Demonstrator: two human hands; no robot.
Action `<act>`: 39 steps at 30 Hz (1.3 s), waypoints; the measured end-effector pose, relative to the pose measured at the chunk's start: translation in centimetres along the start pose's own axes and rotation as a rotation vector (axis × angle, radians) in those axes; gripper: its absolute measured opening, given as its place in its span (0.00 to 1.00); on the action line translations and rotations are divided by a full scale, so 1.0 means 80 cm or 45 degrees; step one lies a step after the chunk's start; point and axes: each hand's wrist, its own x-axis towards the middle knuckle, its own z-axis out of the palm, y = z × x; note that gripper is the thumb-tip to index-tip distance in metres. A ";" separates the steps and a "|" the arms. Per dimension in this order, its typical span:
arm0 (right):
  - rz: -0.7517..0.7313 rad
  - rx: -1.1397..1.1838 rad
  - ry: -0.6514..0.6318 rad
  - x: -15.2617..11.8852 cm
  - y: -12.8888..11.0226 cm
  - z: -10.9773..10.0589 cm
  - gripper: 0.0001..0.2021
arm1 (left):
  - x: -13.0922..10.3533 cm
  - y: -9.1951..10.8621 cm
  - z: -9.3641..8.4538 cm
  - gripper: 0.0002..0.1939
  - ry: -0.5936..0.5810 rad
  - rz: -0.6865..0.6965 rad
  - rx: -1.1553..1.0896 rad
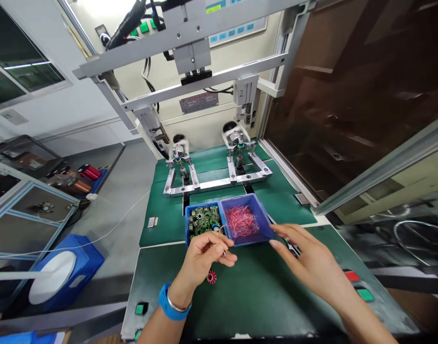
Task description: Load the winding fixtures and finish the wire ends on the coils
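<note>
The left hand (211, 251) is above the green table (261, 296), in front of two blue boxes, and its thumb and fingers are pinched together on a small piece (224, 252); it is mostly hidden, so I cannot tell its exact form. A blue wristband (171, 306) is around this wrist. The right hand (304, 260) has nothing in its grasp, with the thumb and fingers spread apart, next to the right corner of the right box (264, 232); I cannot tell if the fingertips touch it. Inside this box lie many thin red wires (242, 220). The left box (186, 228), just beside it, contains a pile of green toothed cores (203, 217). One red toothed ring (211, 277) lies on the table, below the left hand. Behind the boxes stands a metal frame (215, 184).
</note>
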 end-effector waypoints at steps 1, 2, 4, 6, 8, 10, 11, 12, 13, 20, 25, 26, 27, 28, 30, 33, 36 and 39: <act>0.033 -0.186 0.008 -0.013 0.019 -0.001 0.16 | 0.000 0.000 0.000 0.09 0.007 0.000 -0.011; 0.066 -0.342 -0.011 -0.025 0.037 0.000 0.16 | 0.000 0.000 0.000 0.09 0.012 -0.002 -0.022; 0.094 -0.508 -0.055 -0.044 0.060 0.004 0.16 | 0.000 0.000 0.001 0.09 0.017 -0.005 -0.039; 0.116 -0.567 -0.073 -0.056 0.070 0.009 0.16 | 0.001 0.000 0.004 0.10 0.030 -0.003 -0.043; 0.166 -0.579 -0.062 -0.061 0.070 0.012 0.17 | 0.003 0.000 0.006 0.11 0.054 0.004 -0.041; 0.256 -0.543 -0.068 -0.062 0.070 0.009 0.17 | 0.004 0.001 0.009 0.11 0.093 0.007 -0.045; 0.316 -0.489 -0.078 -0.063 0.072 0.005 0.18 | 0.005 0.002 0.009 0.11 0.111 0.007 -0.046; 0.384 -0.400 -0.089 -0.063 0.075 -0.001 0.18 | 0.005 0.002 0.010 0.12 0.125 0.006 -0.048; 0.461 -0.279 -0.099 -0.064 0.078 -0.009 0.19 | 0.006 0.003 0.010 0.12 0.140 0.005 -0.046; 0.525 0.646 -0.407 -0.049 0.051 -0.079 0.22 | 0.014 0.013 0.015 0.16 0.193 -0.067 0.044; 0.281 0.904 -0.726 0.007 -0.003 -0.070 0.20 | 0.027 0.012 0.029 0.16 0.130 -0.201 0.101; 0.256 0.935 -0.761 0.018 -0.009 -0.063 0.19 | 0.029 0.010 0.032 0.16 0.114 -0.220 0.101; 0.234 0.966 -0.780 0.027 -0.013 -0.055 0.19 | 0.031 0.007 0.034 0.15 0.106 -0.239 0.095; 0.220 0.996 -0.788 0.035 -0.014 -0.048 0.18 | 0.033 0.004 0.035 0.15 0.109 -0.260 0.086; 0.218 1.060 -0.793 0.045 -0.014 -0.035 0.16 | 0.038 0.000 0.037 0.15 0.142 -0.301 0.066; 0.244 1.130 -0.791 0.049 -0.009 -0.024 0.16 | 0.045 -0.003 0.037 0.14 0.198 -0.332 0.069; 0.254 1.134 -0.770 0.049 -0.006 -0.022 0.15 | 0.051 -0.004 0.036 0.14 0.212 -0.357 0.117; 0.295 1.105 -0.759 0.049 -0.006 -0.024 0.15 | 0.055 -0.004 0.037 0.15 0.233 -0.391 0.138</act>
